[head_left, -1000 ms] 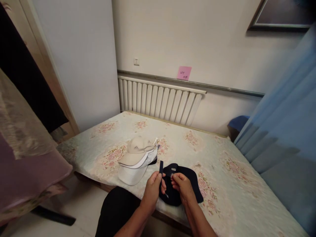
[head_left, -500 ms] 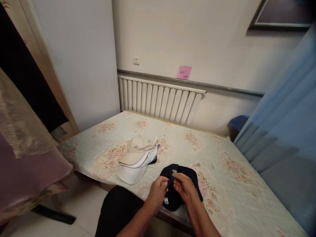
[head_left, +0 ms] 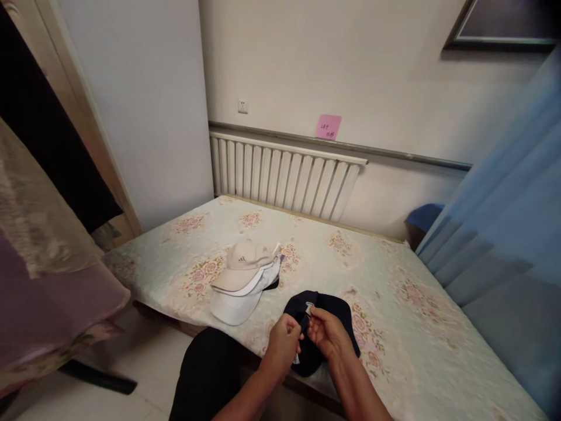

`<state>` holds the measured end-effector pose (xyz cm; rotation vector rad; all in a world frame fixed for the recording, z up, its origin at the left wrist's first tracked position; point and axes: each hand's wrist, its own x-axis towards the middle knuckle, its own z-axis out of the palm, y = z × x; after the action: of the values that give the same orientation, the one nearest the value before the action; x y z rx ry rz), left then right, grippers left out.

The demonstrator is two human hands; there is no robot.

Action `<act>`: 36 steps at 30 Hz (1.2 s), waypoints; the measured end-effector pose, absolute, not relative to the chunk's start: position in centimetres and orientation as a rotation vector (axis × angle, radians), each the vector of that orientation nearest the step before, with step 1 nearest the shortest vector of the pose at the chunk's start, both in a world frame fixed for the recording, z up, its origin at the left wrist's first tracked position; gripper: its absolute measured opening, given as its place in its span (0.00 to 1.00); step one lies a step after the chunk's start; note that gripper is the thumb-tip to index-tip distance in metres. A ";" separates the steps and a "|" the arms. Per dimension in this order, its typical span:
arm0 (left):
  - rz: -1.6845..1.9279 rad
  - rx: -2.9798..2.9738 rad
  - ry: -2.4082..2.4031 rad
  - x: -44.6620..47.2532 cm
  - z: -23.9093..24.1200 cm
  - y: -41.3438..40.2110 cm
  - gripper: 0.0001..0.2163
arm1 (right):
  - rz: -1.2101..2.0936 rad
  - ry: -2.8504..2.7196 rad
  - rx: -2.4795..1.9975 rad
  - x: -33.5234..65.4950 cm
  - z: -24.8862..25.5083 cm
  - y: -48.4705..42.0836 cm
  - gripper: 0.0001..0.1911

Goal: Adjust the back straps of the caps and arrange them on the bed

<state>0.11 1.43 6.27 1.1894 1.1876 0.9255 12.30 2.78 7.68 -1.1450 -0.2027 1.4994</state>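
Note:
A dark navy baseball cap [head_left: 337, 307] lies on the bed's front edge, its adjusting strap and metal buckle [head_left: 309, 307] turned up toward me. My right hand [head_left: 328, 333] is closed, thumb and fingers pinching at the buckle. Closed at the left of the cap, my left hand [head_left: 284, 340] grips the dark strap, most of which its fingers hide. A stack of pale caps [head_left: 244, 275] sits to the left of my hands, a beige one with a small dark logo on top and white ones beneath.
The bed [head_left: 302, 234] has a pale floral cover. Behind it a white radiator [head_left: 284, 175] runs along the wall. A blue curtain [head_left: 504, 245] hangs at the right; draped cloths [head_left: 52, 280] are at the left. My knee [head_left: 205, 374] is against the front edge.
My left hand has turned and shifted slightly along the strap, now covering the white label on the cap. The right hand stays at the buckle, which has tilted a little.

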 end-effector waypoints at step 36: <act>0.893 0.934 1.069 0.4 7.1 1.7 0.06 | 1.470 -0.326 -1.106 11.7 7.2 2.7 0.10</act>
<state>0.37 1.72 7.14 0.9343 1.0690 0.8931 11.73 2.67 7.21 -1.1064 -0.3261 1.4698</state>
